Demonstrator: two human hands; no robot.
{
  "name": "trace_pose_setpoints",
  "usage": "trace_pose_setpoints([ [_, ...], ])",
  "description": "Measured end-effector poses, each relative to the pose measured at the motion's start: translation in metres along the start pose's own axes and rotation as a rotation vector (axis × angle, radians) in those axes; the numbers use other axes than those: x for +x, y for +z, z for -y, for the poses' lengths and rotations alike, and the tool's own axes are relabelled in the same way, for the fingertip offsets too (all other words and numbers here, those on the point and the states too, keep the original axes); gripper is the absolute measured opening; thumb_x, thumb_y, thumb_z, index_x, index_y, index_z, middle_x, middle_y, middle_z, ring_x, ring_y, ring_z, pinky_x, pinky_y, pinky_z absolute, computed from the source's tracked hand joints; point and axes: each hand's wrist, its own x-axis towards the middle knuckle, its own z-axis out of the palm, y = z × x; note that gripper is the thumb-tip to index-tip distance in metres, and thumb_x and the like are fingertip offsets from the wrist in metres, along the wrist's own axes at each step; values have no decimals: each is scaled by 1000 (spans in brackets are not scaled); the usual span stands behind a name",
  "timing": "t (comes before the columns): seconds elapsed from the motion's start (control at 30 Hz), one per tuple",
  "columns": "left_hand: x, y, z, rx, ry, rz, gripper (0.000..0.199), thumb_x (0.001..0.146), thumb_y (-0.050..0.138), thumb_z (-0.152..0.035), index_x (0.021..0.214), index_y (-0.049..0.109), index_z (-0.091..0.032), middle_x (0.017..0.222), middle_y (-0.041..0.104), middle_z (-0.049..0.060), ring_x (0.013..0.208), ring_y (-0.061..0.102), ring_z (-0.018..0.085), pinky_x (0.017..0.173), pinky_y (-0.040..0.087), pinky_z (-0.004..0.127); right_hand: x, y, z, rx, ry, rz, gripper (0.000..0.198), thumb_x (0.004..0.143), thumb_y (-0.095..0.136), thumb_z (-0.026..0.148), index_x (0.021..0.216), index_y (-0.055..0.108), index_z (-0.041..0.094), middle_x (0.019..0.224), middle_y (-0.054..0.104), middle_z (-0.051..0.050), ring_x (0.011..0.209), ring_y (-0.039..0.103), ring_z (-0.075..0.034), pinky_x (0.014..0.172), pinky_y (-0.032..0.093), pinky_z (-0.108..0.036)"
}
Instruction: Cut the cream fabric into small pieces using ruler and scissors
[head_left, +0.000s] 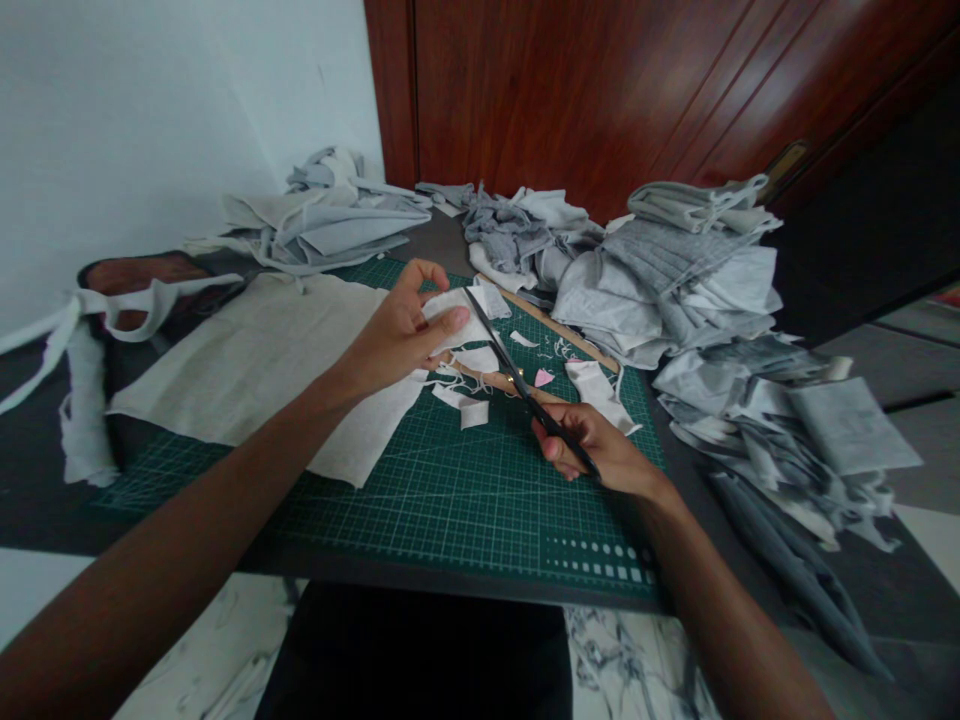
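My left hand (412, 330) pinches a small white fabric piece (454, 318) between thumb and fingers, above the green cutting mat (465, 500). Wrapped around the black handles of a pair of scissors (529, 395), my right hand (581, 445) points the blades up and left. The blade tips reach the right edge of the held piece; whether they are cutting into it I cannot tell. Small white scraps (472, 410) and loose threads lie under and beside the blades. A large off-white cloth (277, 350) lies flat beneath my left forearm.
Piles of grey and white fabric stand at the back left (330, 225), back right (667, 270) and far right (795, 430). A wooden strip (555, 325) crosses the mat. A pink scrap (544, 377) lies near the scissors. White strips (154, 300) lie at the left.
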Motion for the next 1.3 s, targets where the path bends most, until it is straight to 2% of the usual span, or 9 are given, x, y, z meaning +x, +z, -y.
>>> trace_pose_setpoints([
  [0.1, -2, 4, -3, -4, -22, -36, 51, 85, 83, -46, 109, 42, -28, 68, 53, -8, 41, 48, 7, 36, 31, 18, 0, 2, 1, -12, -16, -18, 61, 79, 73, 76, 71, 48, 21, 50, 44, 9, 43, 31, -6, 43, 26, -23],
  [0.3, -4, 11, -7, -3, -42, -30, 48, 85, 83, -45, 110, 47, -26, 65, 62, -6, 39, 50, 8, 35, 35, 19, -1, 4, 0, 10, -6, -33, 57, 82, 75, 70, 72, 46, 21, 50, 43, 9, 43, 33, -6, 43, 25, -22],
  [0.47, -4, 15, -12, -50, -100, -39, 35, 90, 74, -49, 95, 55, -20, 75, 72, 3, 50, 64, 13, 37, 45, 20, 0, 5, -2, 29, -4, -68, 55, 81, 78, 66, 73, 48, 21, 52, 43, 9, 42, 34, -6, 41, 23, -21],
  [0.57, -5, 15, -13, -49, -119, -39, 37, 93, 69, -52, 84, 57, -18, 75, 71, 5, 54, 67, 16, 36, 47, 21, 0, 4, -3, 30, 0, -78, 54, 82, 77, 67, 75, 49, 20, 53, 44, 9, 42, 36, -6, 41, 23, -20],
  [0.73, -7, 16, -15, 39, -100, -67, 39, 94, 68, -54, 80, 58, -18, 73, 73, 5, 53, 67, 15, 34, 47, 19, -1, 4, -5, 2, 0, -63, 55, 82, 75, 68, 73, 49, 20, 51, 42, 9, 42, 34, -6, 41, 25, -20],
  [1.03, -8, 17, -15, 78, -96, -54, 34, 95, 67, -43, 74, 59, -18, 73, 73, 4, 50, 66, 13, 35, 48, 17, 2, 13, -5, 67, -21, -66, 50, 88, 72, 63, 73, 49, 21, 49, 42, 10, 40, 36, -6, 40, 28, -21],
  [1.3, -7, 16, -13, 76, -92, -57, 34, 95, 66, -42, 72, 58, -18, 62, 65, 1, 50, 66, 15, 34, 47, 20, 3, 12, -2, 114, 15, -77, 48, 81, 81, 56, 73, 49, 21, 50, 46, 10, 38, 39, -6, 39, 31, -20],
])
